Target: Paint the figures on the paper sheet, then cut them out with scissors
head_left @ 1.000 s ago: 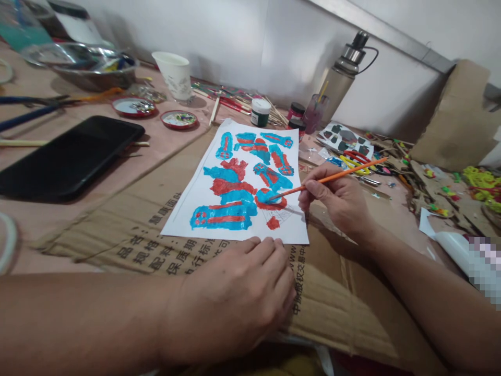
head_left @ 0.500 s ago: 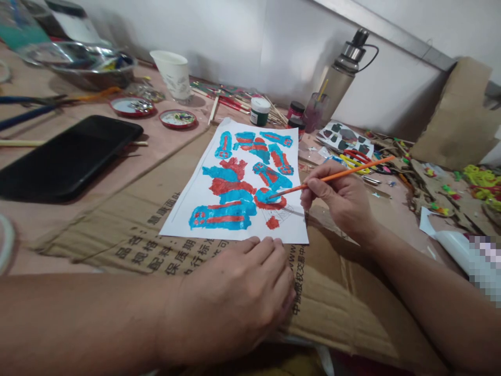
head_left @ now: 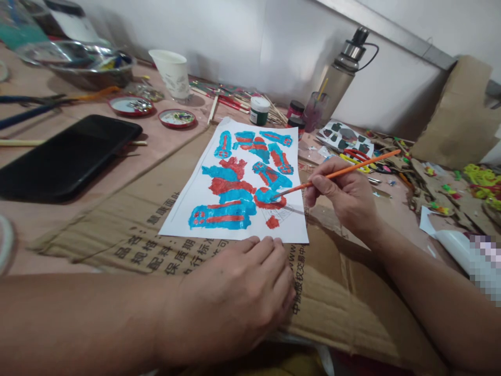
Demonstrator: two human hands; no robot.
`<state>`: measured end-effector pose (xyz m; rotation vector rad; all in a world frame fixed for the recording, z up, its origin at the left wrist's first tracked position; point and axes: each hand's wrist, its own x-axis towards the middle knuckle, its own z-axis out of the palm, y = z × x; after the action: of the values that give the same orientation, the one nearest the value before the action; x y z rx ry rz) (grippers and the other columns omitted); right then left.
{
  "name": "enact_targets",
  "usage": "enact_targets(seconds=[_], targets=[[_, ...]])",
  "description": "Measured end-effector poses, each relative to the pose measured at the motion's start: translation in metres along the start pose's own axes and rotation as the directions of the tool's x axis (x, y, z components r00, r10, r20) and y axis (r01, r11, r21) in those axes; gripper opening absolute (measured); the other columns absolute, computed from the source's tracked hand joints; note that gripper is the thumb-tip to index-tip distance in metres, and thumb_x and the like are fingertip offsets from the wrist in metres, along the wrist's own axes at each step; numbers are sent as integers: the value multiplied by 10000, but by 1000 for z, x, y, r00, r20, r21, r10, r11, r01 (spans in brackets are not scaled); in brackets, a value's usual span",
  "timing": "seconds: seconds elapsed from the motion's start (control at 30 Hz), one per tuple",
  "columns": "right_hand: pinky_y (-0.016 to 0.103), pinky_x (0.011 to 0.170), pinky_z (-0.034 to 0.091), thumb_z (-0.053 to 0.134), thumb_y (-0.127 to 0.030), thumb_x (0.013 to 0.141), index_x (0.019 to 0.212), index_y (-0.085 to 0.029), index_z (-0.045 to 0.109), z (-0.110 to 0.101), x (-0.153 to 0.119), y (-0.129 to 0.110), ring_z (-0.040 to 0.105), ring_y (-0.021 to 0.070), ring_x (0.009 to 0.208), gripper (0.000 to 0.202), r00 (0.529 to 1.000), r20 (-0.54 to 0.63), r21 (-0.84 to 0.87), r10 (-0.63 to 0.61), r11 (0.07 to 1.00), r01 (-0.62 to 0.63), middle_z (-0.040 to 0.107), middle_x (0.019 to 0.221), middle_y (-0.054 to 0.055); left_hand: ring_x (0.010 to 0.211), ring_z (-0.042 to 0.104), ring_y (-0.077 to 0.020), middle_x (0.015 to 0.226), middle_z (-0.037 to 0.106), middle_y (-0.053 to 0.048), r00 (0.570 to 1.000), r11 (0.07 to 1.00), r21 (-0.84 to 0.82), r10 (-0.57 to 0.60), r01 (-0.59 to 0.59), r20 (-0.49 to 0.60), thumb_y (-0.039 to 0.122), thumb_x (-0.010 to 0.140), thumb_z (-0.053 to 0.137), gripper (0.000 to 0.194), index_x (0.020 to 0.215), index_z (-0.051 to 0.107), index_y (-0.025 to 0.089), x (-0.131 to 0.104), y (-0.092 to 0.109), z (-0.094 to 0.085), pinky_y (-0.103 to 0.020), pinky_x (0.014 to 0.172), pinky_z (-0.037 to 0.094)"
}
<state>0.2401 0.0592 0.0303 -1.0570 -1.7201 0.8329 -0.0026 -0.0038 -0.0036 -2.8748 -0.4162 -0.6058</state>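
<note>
A white paper sheet [head_left: 183, 209] with blue and red painted shapes lies on brown cardboard [head_left: 129, 209]. My right hand [head_left: 340, 196] is closed around an orange paintbrush [head_left: 344, 170]; the brush tip touches a blue and red patch near the sheet's right side. At the sheet's lower edge rests my left hand [head_left: 250, 292], back up, its fingers together and curled at the cardboard. Whatever may be under its fingers is hidden.
A black phone [head_left: 70, 156] lies at left, near red-rimmed lids [head_left: 177, 118] and a paper cup [head_left: 172, 75]. Paint jars [head_left: 259, 110] and a steel bottle [head_left: 340, 83] stand behind the sheet. Scissors [head_left: 358, 159] and colourful scraps lie at right.
My right hand and the paintbrush have shifted slightly to the right, and the tip has moved a little along the painted patch. My left hand stays in place.
</note>
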Motion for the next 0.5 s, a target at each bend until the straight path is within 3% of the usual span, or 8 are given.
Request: enact_targets(seconds=[0.2,0.5], targets=[[306,571,548,812,-638,956,856,-232,658,4,-1,0,657,148,574,445,1000,9,-18,20,1000,-20,695,655,-26,892,719,-258,981,791,-128,1000,1000,10,-11,11,0,276,1066,606,209,936,738,180,1,1,-1,-405,830,607],[310,631,541,778,-590,1005,862,-229,697,-11,2,1,669,152,612,397,998,44,-86,-37,995,41,719,678,-7,922,715,-259,1008,790,-136,1000,1000,-14,-6,6,-1,273,1063,618,191,953,736,172,0,0,-1,-405,856,600]])
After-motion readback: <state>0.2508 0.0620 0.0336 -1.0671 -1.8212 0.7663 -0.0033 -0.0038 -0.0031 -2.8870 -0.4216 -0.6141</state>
